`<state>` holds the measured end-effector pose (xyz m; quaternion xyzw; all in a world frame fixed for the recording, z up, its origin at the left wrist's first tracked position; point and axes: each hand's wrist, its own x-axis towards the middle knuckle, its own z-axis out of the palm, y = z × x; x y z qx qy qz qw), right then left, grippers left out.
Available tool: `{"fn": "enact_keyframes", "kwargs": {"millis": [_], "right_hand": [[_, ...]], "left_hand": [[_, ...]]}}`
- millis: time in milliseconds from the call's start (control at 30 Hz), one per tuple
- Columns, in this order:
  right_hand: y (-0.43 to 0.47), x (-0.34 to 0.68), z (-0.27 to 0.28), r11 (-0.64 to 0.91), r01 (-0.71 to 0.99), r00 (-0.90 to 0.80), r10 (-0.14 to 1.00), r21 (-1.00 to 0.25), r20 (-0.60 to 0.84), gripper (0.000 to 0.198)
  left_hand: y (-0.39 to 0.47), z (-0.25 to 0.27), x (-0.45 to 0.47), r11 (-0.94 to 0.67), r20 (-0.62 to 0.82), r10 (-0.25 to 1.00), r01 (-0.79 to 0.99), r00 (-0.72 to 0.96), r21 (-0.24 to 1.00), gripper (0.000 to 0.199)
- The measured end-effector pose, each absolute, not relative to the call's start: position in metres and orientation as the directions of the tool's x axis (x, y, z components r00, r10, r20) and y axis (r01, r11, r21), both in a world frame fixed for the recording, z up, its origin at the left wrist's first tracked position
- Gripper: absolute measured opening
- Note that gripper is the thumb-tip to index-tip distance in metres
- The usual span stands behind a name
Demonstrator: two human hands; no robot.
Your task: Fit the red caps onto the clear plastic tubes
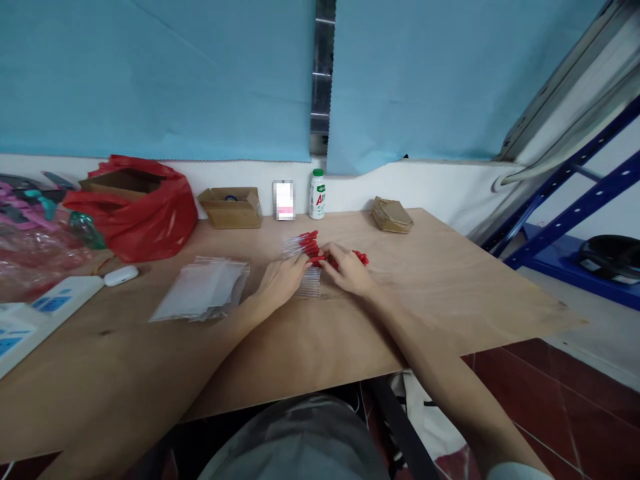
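Both bare hands meet over the middle of a pale brown wooden desk (450, 287), fingertips nearly touching. Between them lies a small, slender red piece (315, 261), its finer shape too small to make out. The left hand (284, 280) has thumb and forefinger pinched on the left end of this piece. The right hand (351, 270) is curled in at the opposite end, thumb toward the left hand; whether its fingers clamp the piece, cannot tell, as the contact is partly hidden.

Just beyond the fingertips: a fanned bundle of thin clear sticks with red ends (309, 243), red ends toward the right. Just on the near side, between the hands: a row of clear, slender transparent tubes (309, 285), lying side by side. Just beyond the right hand's knuckles, to the right: a small cluster of glossy red pieces (362, 257), partly covered by that hand.

Left of the left hand, apart from it: a loose stack of clear flat plastic bags (205, 290). At the back of the desk: an open brown cardboard box (231, 209), a white bottle with a green cap (317, 198) and a creased brown cardboard packet (393, 215).
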<state>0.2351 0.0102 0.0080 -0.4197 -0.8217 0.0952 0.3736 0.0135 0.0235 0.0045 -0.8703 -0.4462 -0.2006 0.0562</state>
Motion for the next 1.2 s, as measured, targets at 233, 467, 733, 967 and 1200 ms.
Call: {"fn": "enact_keyframes", "kwargs": {"millis": [233, 467, 733, 967, 1200], "right_hand": [[0.003, 0.231, 0.019, 0.659, 0.474, -0.410, 0.752, -0.583, 0.516, 0.025], [0.009, 0.220, 0.011, 0.497, 0.258, -0.196, 0.867, -0.829, 0.459, 0.035], [0.016, 0.214, 0.007, 0.386, 0.049, -0.072, 0.921, -0.921, 0.382, 0.045], [0.016, 0.208, 0.004, 0.423, 0.057, 0.035, 0.904, -0.904, 0.426, 0.044], [0.006, 0.211, 0.009, 0.549, 0.293, -0.056, 0.827, -0.783, 0.559, 0.025]], "left_hand": [[0.017, 0.007, 0.009, -0.596, 0.301, 0.767, 0.803, 0.566, 0.007, 0.041], [0.016, 0.010, 0.014, -0.585, 0.333, 0.787, 0.799, 0.519, 0.137, 0.040], [0.018, 0.008, 0.021, -0.633, 0.408, 0.766, 0.695, 0.498, 0.341, 0.042], [0.020, 0.011, 0.029, -0.638, 0.439, 0.768, 0.616, 0.466, 0.462, 0.040], [0.010, 0.016, 0.027, -0.575, 0.367, 0.818, 0.630, 0.442, 0.522, 0.036]]}}
